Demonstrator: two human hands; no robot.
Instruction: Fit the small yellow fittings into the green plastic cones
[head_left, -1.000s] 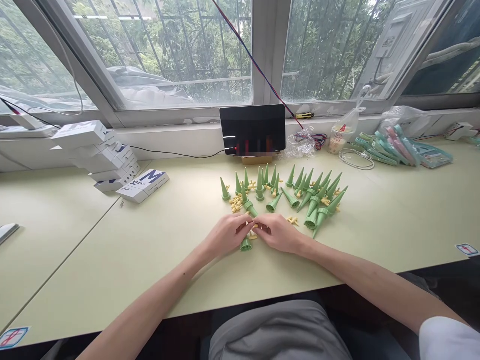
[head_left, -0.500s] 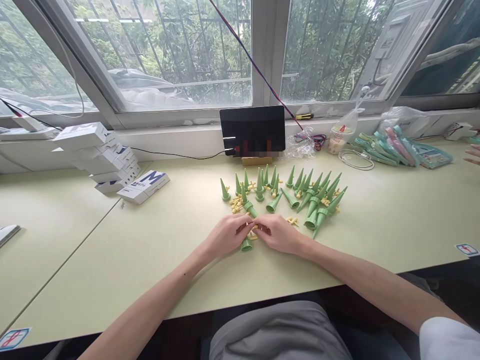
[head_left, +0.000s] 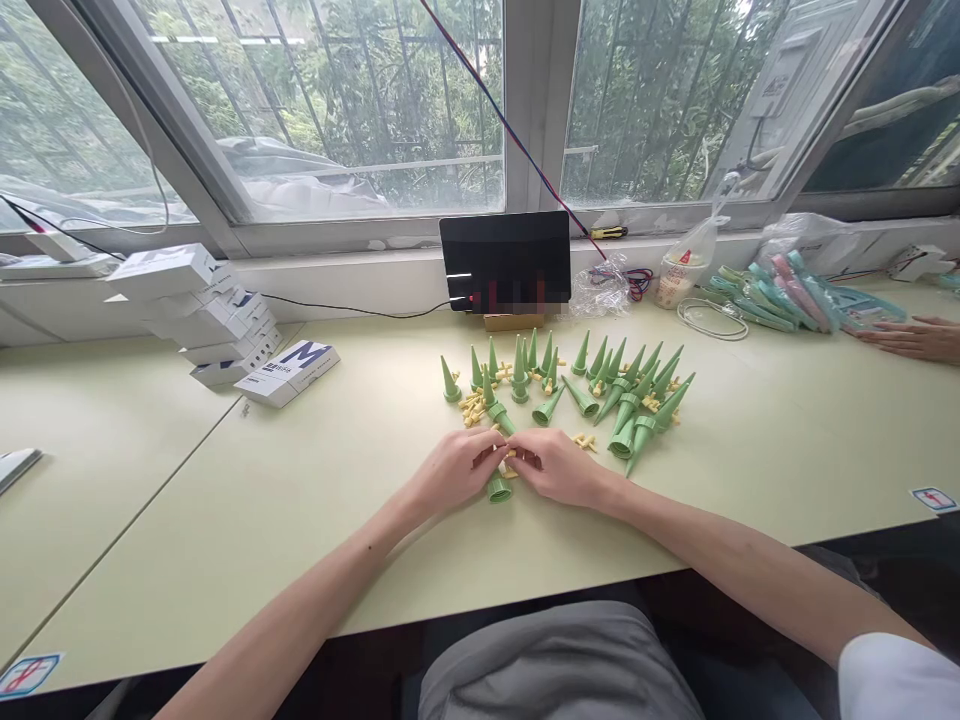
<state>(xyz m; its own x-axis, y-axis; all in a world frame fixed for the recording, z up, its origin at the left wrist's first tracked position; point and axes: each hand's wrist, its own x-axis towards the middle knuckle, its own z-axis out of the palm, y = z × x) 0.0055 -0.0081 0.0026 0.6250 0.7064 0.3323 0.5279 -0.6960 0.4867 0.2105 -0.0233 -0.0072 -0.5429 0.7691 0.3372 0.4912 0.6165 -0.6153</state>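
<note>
My left hand (head_left: 459, 466) is closed, thumb and fingers pinched on a green watering spike (head_left: 499, 489) whose ribbed, hollow base faces me. Pressed close to it, my right hand (head_left: 556, 466) pinches a small yellow valve (head_left: 512, 454) against the spike. My fingers cover most of the join between the two. Just beyond my fingertips lies another green spike (head_left: 500, 416), and a pile of yellow valves (head_left: 473, 407) is left of it. A few more yellow valves (head_left: 584, 442) rest to the right of my right hand.
Several green spikes (head_left: 637, 400) stand or lie behind my hands, some with yellow valves. A black tablet (head_left: 504, 262) leans by the window. White boxes (head_left: 225, 320) are stacked at left. Bagged items (head_left: 795, 290) and another person's hand (head_left: 911, 338) are at right.
The spike's base under my hands has shifted slightly to the right. My hands stay nearly in place. At the far right, the other person's hand has come further into view.
</note>
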